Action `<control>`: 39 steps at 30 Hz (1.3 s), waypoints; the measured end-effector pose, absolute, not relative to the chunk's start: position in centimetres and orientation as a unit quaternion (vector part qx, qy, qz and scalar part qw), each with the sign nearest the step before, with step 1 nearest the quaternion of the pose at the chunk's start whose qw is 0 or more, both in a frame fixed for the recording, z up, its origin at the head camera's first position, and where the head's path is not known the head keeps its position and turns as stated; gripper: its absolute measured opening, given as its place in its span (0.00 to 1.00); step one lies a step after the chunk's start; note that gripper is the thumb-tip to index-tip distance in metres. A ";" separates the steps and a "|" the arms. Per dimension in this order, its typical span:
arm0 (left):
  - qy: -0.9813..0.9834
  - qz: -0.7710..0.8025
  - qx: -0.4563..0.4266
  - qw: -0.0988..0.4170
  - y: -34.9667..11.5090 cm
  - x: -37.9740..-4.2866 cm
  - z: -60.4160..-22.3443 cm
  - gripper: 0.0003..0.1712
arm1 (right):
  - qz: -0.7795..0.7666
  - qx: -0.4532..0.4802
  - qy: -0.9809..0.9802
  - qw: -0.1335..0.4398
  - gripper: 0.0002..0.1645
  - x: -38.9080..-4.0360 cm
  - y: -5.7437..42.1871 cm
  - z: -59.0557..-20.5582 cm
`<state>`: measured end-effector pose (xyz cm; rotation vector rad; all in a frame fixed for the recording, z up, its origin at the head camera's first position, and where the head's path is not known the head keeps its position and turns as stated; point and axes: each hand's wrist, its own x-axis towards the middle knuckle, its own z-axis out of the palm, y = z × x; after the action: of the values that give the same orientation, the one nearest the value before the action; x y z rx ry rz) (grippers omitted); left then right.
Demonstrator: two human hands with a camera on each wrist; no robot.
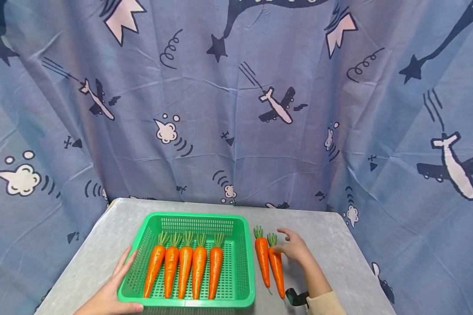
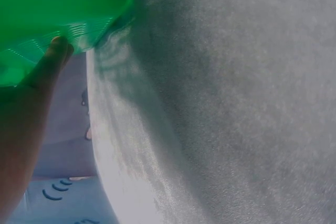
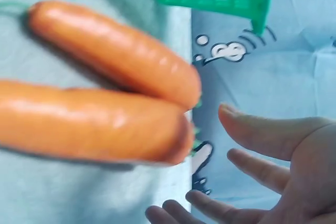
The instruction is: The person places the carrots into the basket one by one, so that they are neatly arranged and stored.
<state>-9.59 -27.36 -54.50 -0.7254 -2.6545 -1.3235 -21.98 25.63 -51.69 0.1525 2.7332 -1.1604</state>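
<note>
Beside the green basket [image 1: 251, 262], at its near left corner, my left hand [image 1: 109, 292] rests with straight fingers along the left wall and the thumb at the front rim. In the left wrist view a finger touches the outside of the basket [image 2: 68, 3]. Several orange carrots [image 1: 185, 267] lie side by side in it, green tops pointing away. To the right of the basket, two more carrots lie on the table: one nearer the basket [image 1: 262, 260] and one farther right [image 1: 276, 267]. My right hand [image 1: 295, 249] hovers at the top of the farther-right carrot, fingers spread, holding nothing.
A pale grey cloth covers the table [image 1: 331, 249]. Its far edge meets a blue curtain [image 1: 205, 131] printed with planes and stars, which also hangs at both sides. A black strap [image 1: 296, 298] sits at my right wrist, by a beige sleeve [image 1: 325, 304].
</note>
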 end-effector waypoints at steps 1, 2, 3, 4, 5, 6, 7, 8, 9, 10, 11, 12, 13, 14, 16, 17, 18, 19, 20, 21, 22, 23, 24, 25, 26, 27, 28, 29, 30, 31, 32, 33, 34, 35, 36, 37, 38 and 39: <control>-0.868 -0.433 -0.239 0.045 -27.4 -9.6 -54.5 0.73 | -0.389 0.053 0.915 0.089 0.41 -21.9 25.9 -52.0; -0.867 -0.433 -0.242 0.047 -27.4 -9.6 -54.6 0.73 | -0.386 0.052 0.916 0.092 0.41 -21.9 26.1 -52.3; -0.866 -0.433 -0.244 0.049 -27.4 -9.6 -54.6 0.74 | -0.388 0.055 0.915 0.094 0.41 -21.9 26.2 -52.7; -0.866 -0.434 -0.245 0.049 -27.4 -9.7 -54.7 0.74 | -0.394 0.058 0.912 0.099 0.40 -21.8 26.4 -53.0; -0.865 -0.434 -0.246 0.049 -27.4 -9.7 -54.7 0.74 | -0.403 0.064 0.907 0.102 0.40 -21.8 26.5 -53.2; -0.866 -0.434 -0.245 0.047 -27.4 -9.7 -54.7 0.73 | -0.411 0.066 0.903 0.106 0.39 -21.8 26.6 -53.5; -0.866 -0.434 -0.244 0.045 -27.4 -9.7 -54.7 0.73 | -0.424 0.072 0.896 0.111 0.38 -21.7 26.6 -53.7; -0.867 -0.434 -0.241 0.040 -27.5 -9.7 -54.7 0.72 | -0.438 0.076 0.889 0.114 0.38 -21.7 26.7 -53.9; -0.868 -0.434 -0.239 0.037 -27.5 -9.7 -54.7 0.72 | -0.451 0.080 0.881 0.118 0.37 -21.7 26.7 -54.0; -0.868 -0.435 -0.237 0.033 -27.5 -9.7 -54.7 0.71 | -0.462 0.081 0.874 0.122 0.37 -21.6 26.7 -54.2; -0.869 -0.436 -0.234 0.029 -27.5 -9.6 -54.7 0.70 | -0.468 0.078 0.871 0.124 0.36 -21.6 26.6 -54.3; -0.868 -0.438 -0.232 0.024 -27.6 -9.6 -54.7 0.70 | -0.471 0.074 0.870 0.125 0.36 -21.6 26.6 -54.4; -0.868 -0.438 -0.231 0.021 -27.6 -9.5 -54.7 0.69 | -0.474 0.070 0.869 0.125 0.36 -21.6 26.5 -54.5; -0.868 -0.439 -0.231 0.020 -27.6 -9.5 -54.7 0.69 | -0.475 0.068 0.868 0.126 0.36 -21.5 26.4 -54.6; -0.868 -0.440 -0.230 0.016 -27.6 -9.5 -54.8 0.69 | -0.478 0.064 0.867 0.127 0.35 -21.5 26.3 -54.7; -0.868 -0.439 -0.230 0.016 -27.6 -9.5 -54.8 0.69 | -0.477 0.061 0.868 0.126 0.35 -21.5 26.2 -54.8; -0.869 -0.437 -0.231 0.019 -27.6 -9.6 -54.9 0.69 | -0.478 0.059 0.868 0.126 0.35 -21.5 26.1 -54.9; -0.870 -0.436 -0.231 0.020 -27.6 -9.6 -54.9 0.69 | -0.478 0.059 0.868 0.125 0.34 -21.5 26.0 -54.9; -0.870 -0.436 -0.230 0.019 -27.6 -9.6 -54.9 0.69 | -0.478 0.059 0.868 0.124 0.34 -21.5 26.0 -54.9; -0.870 -0.437 -0.227 0.016 -27.6 -9.6 -54.9 0.69 | -0.477 0.057 0.869 0.123 0.34 -21.5 25.9 -54.9; -0.870 -0.437 -0.227 0.016 -27.6 -9.7 -54.9 0.70 | -0.476 0.055 0.869 0.122 0.33 -21.5 25.8 -54.9; -0.870 -0.437 -0.226 0.017 -27.5 -9.7 -54.8 0.70 | -0.473 0.053 0.871 0.122 0.33 -21.4 25.8 -54.9; -0.871 -0.437 -0.225 0.017 -27.5 -9.7 -54.8 0.70 | -0.471 0.052 0.872 0.121 0.32 -21.4 25.7 -54.9; -0.871 -0.437 -0.225 0.018 -27.5 -9.7 -54.7 0.70 | -0.467 0.050 0.874 0.121 0.31 -21.4 25.7 -54.9; -0.872 -0.434 -0.225 0.021 -27.5 -9.7 -54.6 0.70 | -0.463 0.047 0.877 0.120 0.30 -21.4 25.6 -54.9; -0.873 -0.431 -0.226 0.024 -27.4 -9.6 -54.5 0.70 | -0.460 0.046 0.879 0.119 0.29 -21.4 25.5 -54.9; -0.874 -0.428 -0.227 0.028 -27.4 -9.6 -54.4 0.71 | -0.455 0.044 0.882 0.118 0.28 -21.4 25.5 -54.9; -0.876 -0.425 -0.228 0.031 -27.4 -9.6 -54.4 0.71 | -0.451 0.044 0.883 0.117 0.27 -21.4 25.4 -54.9; -0.876 -0.424 -0.227 0.033 -27.3 -9.5 -54.3 0.71 | -0.449 0.044 0.885 0.117 0.27 -21.4 25.4 -54.9; -0.877 -0.423 -0.226 0.033 -27.3 -9.5 -54.3 0.71 | -0.450 0.044 0.884 0.117 0.26 -21.4 25.4 -54.9; -0.877 -0.423 -0.224 0.031 -27.3 -9.5 -54.2 0.71 | -0.453 0.045 0.883 0.116 0.26 -21.4 25.3 -54.8; -0.877 -0.426 -0.222 0.027 -27.3 -9.5 -54.2 0.70 | -0.458 0.047 0.880 0.115 0.26 -21.4 25.3 -54.7; -0.877 -0.428 -0.219 0.023 -27.3 -9.5 -54.2 0.70 | -0.463 0.047 0.878 0.113 0.26 -21.4 25.4 -54.5; -0.876 -0.431 -0.216 0.017 -27.3 -9.5 -54.2 0.70 | -0.472 0.050 0.873 0.111 0.27 -21.4 25.4 -54.3; -0.874 -0.435 -0.214 0.012 -27.3 -9.5 -54.2 0.69 | -0.480 0.051 0.869 0.106 0.27 -21.4 25.5 -54.1; -0.873 -0.440 -0.211 0.007 -27.3 -9.5 -54.2 0.69 | -0.489 0.055 0.865 0.100 0.27 -21.4 25.5 -53.8; -0.871 -0.445 -0.209 0.003 -27.3 -9.5 -54.2 0.68 | -0.496 0.057 0.862 0.094 0.27 -21.4 25.6 -53.4; -0.870 -0.446 -0.211 0.005 -27.3 -9.5 -54.3 0.69 | -0.503 0.061 0.858 0.088 0.27 -21.4 25.7 -52.9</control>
<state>-9.47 -27.31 -54.30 -0.6607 -2.7242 -1.3973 -21.41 25.72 -52.92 0.1808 2.5535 -1.4963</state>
